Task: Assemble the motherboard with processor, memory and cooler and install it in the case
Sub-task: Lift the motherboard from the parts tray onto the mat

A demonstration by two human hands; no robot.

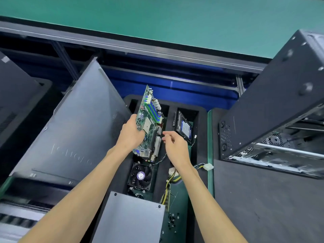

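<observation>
Green motherboard (149, 125) tilted, gripped by left hand (130, 135) | right hand (174, 142) loosely curled, empty, just beside

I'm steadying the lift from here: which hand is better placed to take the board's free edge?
The right hand. It hovers empty, fingers loosely curled, just beside the board's right edge, apart from it. The left hand already grips the board's left edge and holds it tilted above the foam tray.

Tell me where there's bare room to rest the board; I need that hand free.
The dark mat in front of the open case, right of the foam tray, looks free. The tray is crowded: the cooler fan, hard drive and cables. The left hand holds the motherboard.
</observation>
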